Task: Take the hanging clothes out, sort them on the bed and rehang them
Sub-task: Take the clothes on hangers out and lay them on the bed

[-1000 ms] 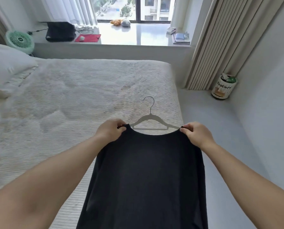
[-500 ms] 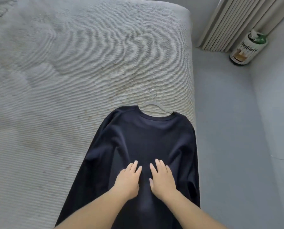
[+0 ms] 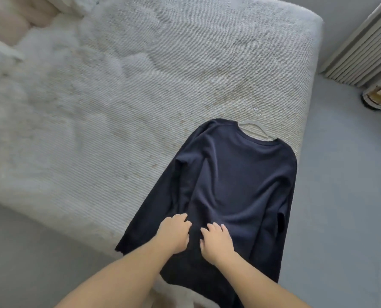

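My left hand point(image 3: 174, 234) and right hand point(image 3: 216, 241), fingers curled, grip the dark shirt point(image 3: 236, 181) lying on the bed point(image 3: 118, 96).

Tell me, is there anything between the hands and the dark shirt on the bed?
No. Both the left hand and the right hand rest directly on the shirt, with nothing in between. The hanger lies at the collar, far from them.

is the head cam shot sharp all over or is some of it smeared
Head view: the dark shirt and both hands, left hand and right hand, read fairly sharp; the bed smears toward the upper left, with wide-angle bending at the edges.
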